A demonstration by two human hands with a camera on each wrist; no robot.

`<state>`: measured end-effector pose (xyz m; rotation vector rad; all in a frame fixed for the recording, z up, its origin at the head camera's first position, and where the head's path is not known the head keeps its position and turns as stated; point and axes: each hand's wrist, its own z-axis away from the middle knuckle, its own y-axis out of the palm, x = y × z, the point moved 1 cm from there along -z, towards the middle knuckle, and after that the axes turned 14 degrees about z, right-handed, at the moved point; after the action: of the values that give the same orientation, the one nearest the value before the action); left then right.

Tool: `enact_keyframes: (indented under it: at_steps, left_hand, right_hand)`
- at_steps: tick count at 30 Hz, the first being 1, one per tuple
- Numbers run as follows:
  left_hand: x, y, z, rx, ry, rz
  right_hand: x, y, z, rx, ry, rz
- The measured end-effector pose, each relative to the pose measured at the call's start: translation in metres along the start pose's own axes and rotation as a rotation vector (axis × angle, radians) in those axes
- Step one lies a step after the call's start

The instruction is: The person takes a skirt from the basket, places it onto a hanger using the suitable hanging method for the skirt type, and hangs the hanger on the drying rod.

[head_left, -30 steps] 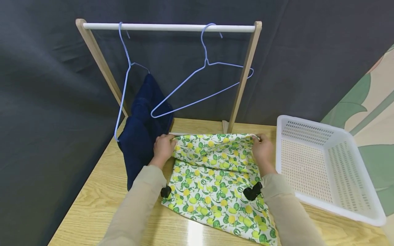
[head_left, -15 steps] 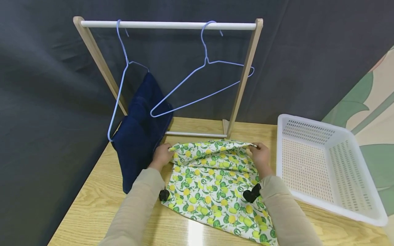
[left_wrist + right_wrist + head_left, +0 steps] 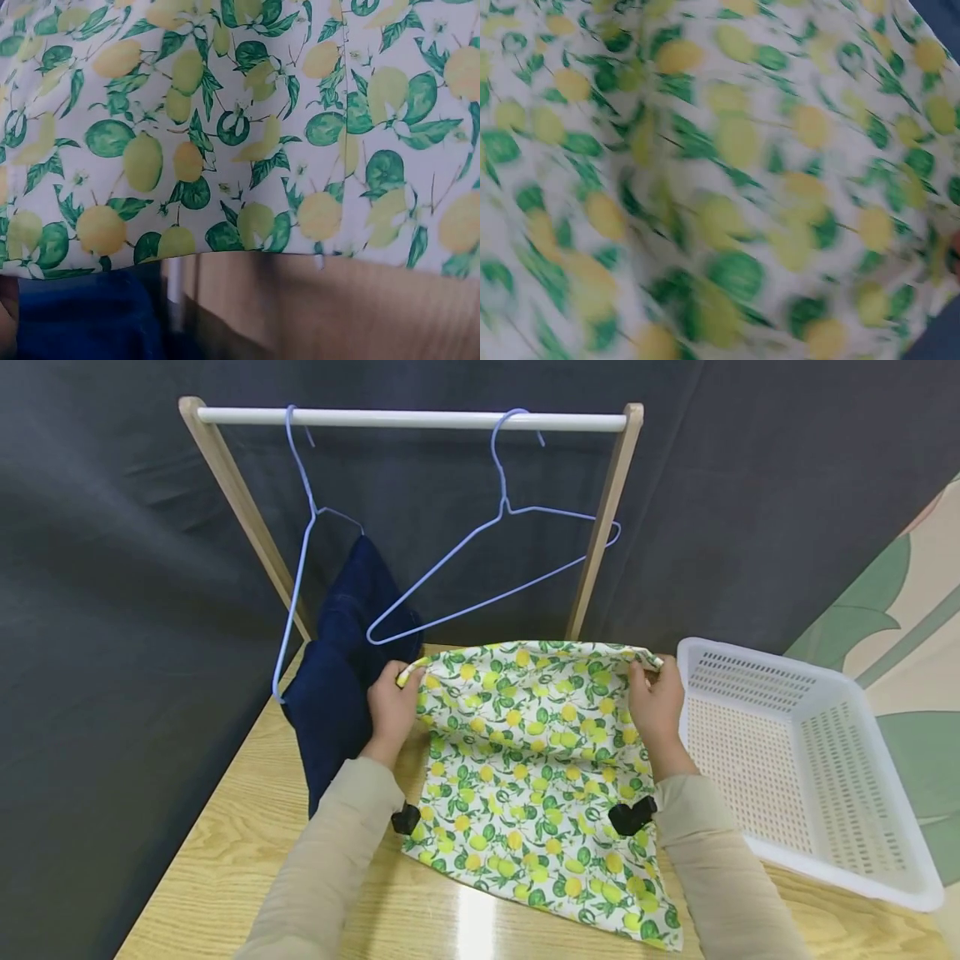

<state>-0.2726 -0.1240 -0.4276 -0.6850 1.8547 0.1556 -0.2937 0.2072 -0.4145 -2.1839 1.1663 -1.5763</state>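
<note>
A white cloth printed with lemons and green leaves (image 3: 525, 793) lies partly on the table, its far edge lifted. My left hand (image 3: 393, 706) pinches the far left corner, and my right hand (image 3: 657, 702) pinches the far right corner. Between them the raised edge is stretched nearly straight, with a fold sagging below it. In the left wrist view the printed cloth (image 3: 225, 135) fills most of the picture, with a bit of the hand at the left edge. Cloth (image 3: 727, 187) covers nearly all of the right wrist view, somewhat blurred.
Behind the cloth stands a wooden rack with a white bar (image 3: 412, 417). A bare blue hanger (image 3: 495, 560) hangs from it; another hanger (image 3: 300, 560) at left bears dark blue denim (image 3: 337, 677). At right sits a white plastic basket (image 3: 787, 852) on the wooden table (image 3: 210, 860).
Both hands first drew the cloth's far edge slightly toward me, then raised it up and away. The edge is now pulled tauter and hides the rack's lower bar. The hands keep their grip.
</note>
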Motion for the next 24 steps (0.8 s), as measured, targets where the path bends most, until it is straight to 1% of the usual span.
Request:
enact_keyframes:
  at_steps: [1,2,3,4,5,8,9,11,12,14,15,16,18,19,20,21,22,23,24]
  left_hand:
    - [-0.002,0.001,-0.001,0.006,0.001,0.018]
    - [-0.004,0.003,-0.003,0.026,0.001,0.029]
    - [-0.005,0.004,-0.004,0.054,0.002,0.030]
    - [-0.005,0.006,-0.005,0.096,-0.005,0.026]
    - [-0.004,0.007,-0.005,0.143,-0.014,0.010]
    - [0.004,0.011,-0.006,0.285,-0.053,-0.086]
    - [0.007,0.012,-0.005,0.314,-0.072,-0.129]
    - [0.013,0.016,-0.005,0.351,-0.121,-0.221]
    - [0.018,0.017,-0.005,0.356,-0.145,-0.258]
    - [0.024,0.018,-0.002,0.357,-0.151,-0.298]
    - [0.026,0.017,0.000,0.341,-0.151,-0.301]
    - [0.043,0.020,0.000,0.305,-0.125,-0.280]
    - [0.058,0.022,0.001,0.273,-0.157,-0.199]
    - [0.062,0.021,0.003,0.264,-0.175,-0.139]
    - [0.067,0.022,0.003,0.252,-0.216,-0.069]
    - [0.070,0.022,0.004,0.255,-0.256,0.004]
    - [0.074,0.023,0.004,0.266,-0.301,0.052]
    - [0.061,0.018,0.008,0.298,-0.366,0.075]
    - [0.061,0.016,0.011,0.323,-0.372,0.083]
  right_hand:
    - [0.005,-0.002,0.000,-0.005,-0.019,-0.013]
    - [0.007,-0.003,0.000,0.011,-0.021,-0.034]
    - [0.008,-0.002,0.000,0.030,-0.017,-0.061]
    - [0.008,-0.001,0.000,0.060,-0.002,-0.083]
    - [0.005,0.001,0.000,0.104,0.022,-0.098]
    - [-0.007,0.008,0.003,0.271,0.106,-0.159]
    - [-0.012,0.011,0.005,0.320,0.124,-0.169]
    - [-0.023,0.018,0.009,0.428,0.160,-0.149]
    - [-0.028,0.022,0.011,0.472,0.166,-0.145]
    - [-0.035,0.030,0.017,0.550,0.195,-0.097]
    - [-0.039,0.032,0.021,0.593,0.215,-0.063]
    - [-0.042,0.034,0.024,0.630,0.237,-0.025]
    - [-0.046,0.038,0.031,0.678,0.252,0.046]
    - [-0.048,0.039,0.034,0.702,0.256,0.094]
    - [-0.051,0.040,0.037,0.720,0.249,0.135]
    - [-0.053,0.041,0.040,0.732,0.234,0.176]
    - [-0.055,0.041,0.043,0.737,0.208,0.218]
    - [-0.057,0.041,0.046,0.736,0.176,0.252]
    - [-0.058,0.041,0.049,0.732,0.139,0.287]
